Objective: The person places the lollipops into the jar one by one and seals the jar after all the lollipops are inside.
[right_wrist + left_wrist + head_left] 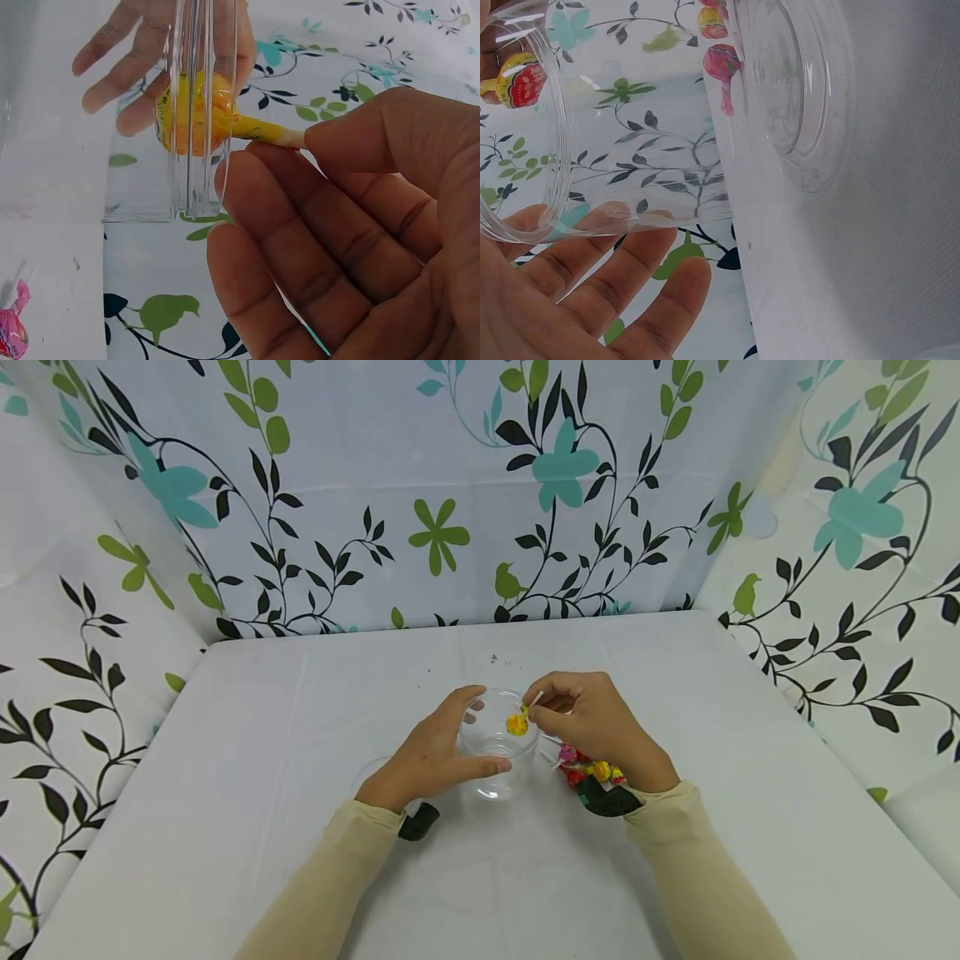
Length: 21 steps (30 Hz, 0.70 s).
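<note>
A clear jar (498, 745) stands on the white table, and my left hand (438, 747) curls round its side. My right hand (596, 718) pinches the stick of a yellow lollipop (517, 724) at the jar's rim. In the right wrist view the yellow lollipop (196, 112) shows by the rim, its stick between thumb and fingers of my right hand (352, 225). The left wrist view shows the fingers of my left hand (592, 292) along the jar wall (630, 187) and a red and yellow lollipop head (521, 81) at its mouth.
Several wrapped lollipops (576, 768) lie on the table (495, 893) beside the jar, partly under my right wrist. A clear round item (369, 770) lies partly behind my left wrist. Patterned curtains (345, 485) stand round the table's back and sides.
</note>
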Each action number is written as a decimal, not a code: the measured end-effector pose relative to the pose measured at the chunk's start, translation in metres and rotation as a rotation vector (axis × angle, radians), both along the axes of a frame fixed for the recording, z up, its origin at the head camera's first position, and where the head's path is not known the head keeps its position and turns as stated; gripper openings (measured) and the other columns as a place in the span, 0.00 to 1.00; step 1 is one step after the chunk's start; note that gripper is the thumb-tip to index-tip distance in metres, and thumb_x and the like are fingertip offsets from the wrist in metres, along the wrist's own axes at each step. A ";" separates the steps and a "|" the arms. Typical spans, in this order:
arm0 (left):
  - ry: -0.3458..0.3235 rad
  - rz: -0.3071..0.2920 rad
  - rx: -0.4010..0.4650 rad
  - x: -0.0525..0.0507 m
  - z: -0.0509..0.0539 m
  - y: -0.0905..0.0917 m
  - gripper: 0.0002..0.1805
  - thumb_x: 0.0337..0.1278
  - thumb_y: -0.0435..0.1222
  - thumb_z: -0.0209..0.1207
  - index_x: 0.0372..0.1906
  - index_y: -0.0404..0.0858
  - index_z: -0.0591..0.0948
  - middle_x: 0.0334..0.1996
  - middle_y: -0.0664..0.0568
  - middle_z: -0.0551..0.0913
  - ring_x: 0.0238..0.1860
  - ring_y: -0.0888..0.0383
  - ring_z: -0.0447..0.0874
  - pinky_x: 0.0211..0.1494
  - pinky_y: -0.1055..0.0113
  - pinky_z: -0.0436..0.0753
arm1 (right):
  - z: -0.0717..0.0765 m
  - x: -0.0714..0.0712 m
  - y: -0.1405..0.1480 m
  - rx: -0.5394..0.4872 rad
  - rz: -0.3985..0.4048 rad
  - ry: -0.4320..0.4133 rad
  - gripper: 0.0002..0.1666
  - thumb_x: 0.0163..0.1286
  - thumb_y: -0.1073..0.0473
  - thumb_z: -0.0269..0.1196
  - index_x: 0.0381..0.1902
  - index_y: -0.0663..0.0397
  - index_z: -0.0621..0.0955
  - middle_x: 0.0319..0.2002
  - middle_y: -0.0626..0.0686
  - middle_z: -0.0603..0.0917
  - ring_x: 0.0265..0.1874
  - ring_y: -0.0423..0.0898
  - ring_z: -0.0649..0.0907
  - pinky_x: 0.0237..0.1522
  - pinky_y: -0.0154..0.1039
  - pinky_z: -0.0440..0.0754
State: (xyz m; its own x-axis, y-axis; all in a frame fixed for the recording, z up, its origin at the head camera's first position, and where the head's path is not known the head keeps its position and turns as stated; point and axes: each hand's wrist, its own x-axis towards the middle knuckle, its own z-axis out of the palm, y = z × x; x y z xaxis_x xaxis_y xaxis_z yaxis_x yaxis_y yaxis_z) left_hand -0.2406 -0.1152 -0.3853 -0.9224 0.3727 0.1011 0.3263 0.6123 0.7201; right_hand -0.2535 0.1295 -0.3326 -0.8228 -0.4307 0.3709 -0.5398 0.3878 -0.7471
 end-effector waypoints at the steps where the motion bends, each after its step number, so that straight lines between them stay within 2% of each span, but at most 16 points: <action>1: 0.002 -0.002 0.000 0.000 0.000 0.000 0.57 0.49 0.61 0.75 0.81 0.48 0.58 0.70 0.48 0.75 0.67 0.49 0.76 0.62 0.41 0.80 | 0.000 0.000 0.000 0.012 0.002 0.005 0.06 0.66 0.69 0.67 0.37 0.55 0.89 0.35 0.49 0.91 0.33 0.43 0.88 0.39 0.39 0.88; 5: 0.009 -0.010 0.001 0.000 -0.001 -0.001 0.58 0.49 0.63 0.74 0.80 0.49 0.58 0.70 0.48 0.75 0.67 0.50 0.76 0.62 0.42 0.80 | -0.001 0.001 0.000 0.049 0.018 0.018 0.07 0.66 0.69 0.67 0.37 0.54 0.89 0.35 0.49 0.91 0.34 0.44 0.87 0.41 0.40 0.88; 12: 0.011 -0.013 0.010 0.000 -0.001 0.000 0.56 0.50 0.60 0.75 0.80 0.51 0.58 0.70 0.48 0.75 0.67 0.50 0.76 0.62 0.41 0.80 | -0.001 0.001 0.000 0.075 0.040 0.030 0.08 0.67 0.69 0.66 0.37 0.54 0.89 0.34 0.48 0.91 0.33 0.43 0.86 0.40 0.41 0.87; 16: 0.012 -0.016 0.021 0.001 -0.001 -0.001 0.56 0.49 0.61 0.75 0.80 0.53 0.58 0.70 0.49 0.75 0.67 0.50 0.76 0.62 0.42 0.79 | 0.000 0.000 0.001 0.076 0.053 0.035 0.08 0.68 0.68 0.66 0.39 0.54 0.90 0.37 0.51 0.91 0.35 0.43 0.87 0.42 0.42 0.87; 21: 0.022 -0.026 0.030 0.000 -0.002 -0.003 0.56 0.49 0.64 0.73 0.80 0.54 0.58 0.70 0.49 0.74 0.68 0.48 0.76 0.62 0.41 0.79 | 0.001 0.000 0.003 0.084 0.024 0.045 0.09 0.68 0.67 0.66 0.43 0.55 0.89 0.42 0.51 0.91 0.39 0.44 0.88 0.45 0.44 0.87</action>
